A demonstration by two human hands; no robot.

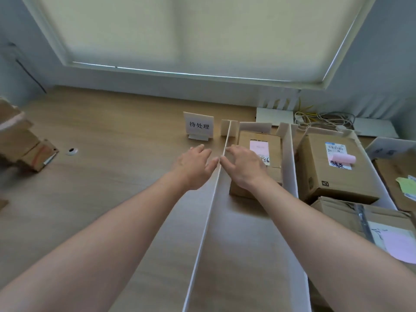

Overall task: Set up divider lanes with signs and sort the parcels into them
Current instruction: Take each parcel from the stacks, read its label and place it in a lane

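Office-style parcel sorting room.
Wooden tabletop (pixel 112 136) under a blinded window (pixel 191 32); labelled cardboard parcels (pixel 335 163), white dividers (pixel 213 199), cables (pixel 319 119).

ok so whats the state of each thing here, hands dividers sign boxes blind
left hand: open, fingers straight against the left face of the divider
right hand: open, fingers against its right face
white divider: upright on edge, flanked by both hands
second divider: upright
sign: standing, its lane holds no parcel
small box: closed, between the two dividers
large box: closed, labelled, pink note on top
window blind: drawn down
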